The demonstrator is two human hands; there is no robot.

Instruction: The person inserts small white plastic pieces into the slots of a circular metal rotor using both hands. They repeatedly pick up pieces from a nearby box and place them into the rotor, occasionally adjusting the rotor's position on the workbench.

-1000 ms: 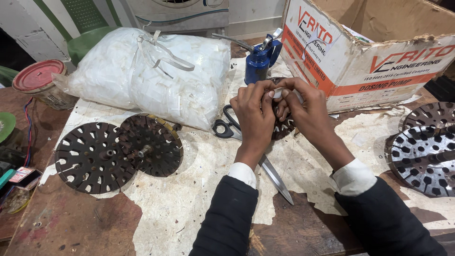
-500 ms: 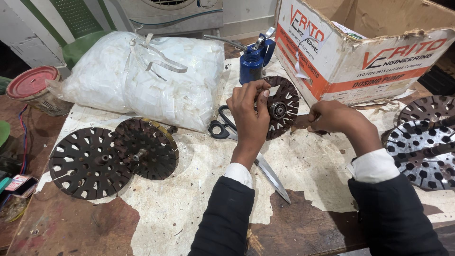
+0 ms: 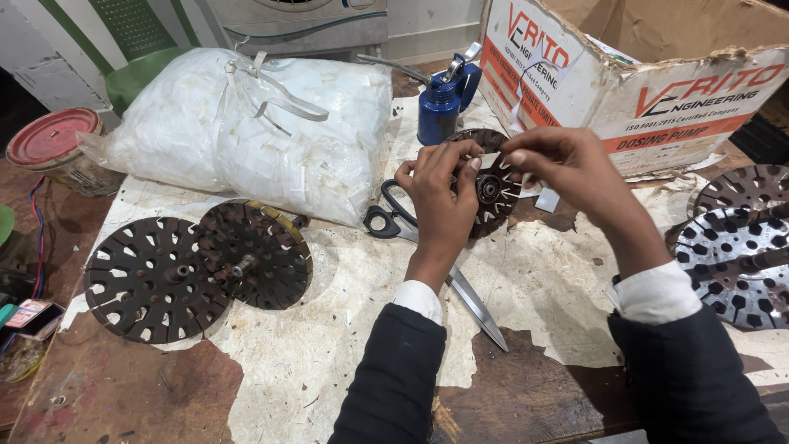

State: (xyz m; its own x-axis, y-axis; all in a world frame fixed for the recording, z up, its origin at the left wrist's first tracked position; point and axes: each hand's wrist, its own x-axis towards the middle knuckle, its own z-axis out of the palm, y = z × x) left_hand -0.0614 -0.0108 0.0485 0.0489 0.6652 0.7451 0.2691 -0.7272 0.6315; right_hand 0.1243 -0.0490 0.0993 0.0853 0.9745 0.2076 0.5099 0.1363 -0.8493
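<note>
Head view: left hand props the slotted metal disc on edge, fingers curled around its rim. Right hand pinches a white paper strip over a slot. Disc looks stiff and heavy; strip flimsy, best pinched at its end.

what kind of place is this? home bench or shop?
Likely a small motor repair or winding workshop: slotted metal discs lie on a worn bench, a blue oil can stands by, and the left hand and right hand hold another slotted disc.
</note>
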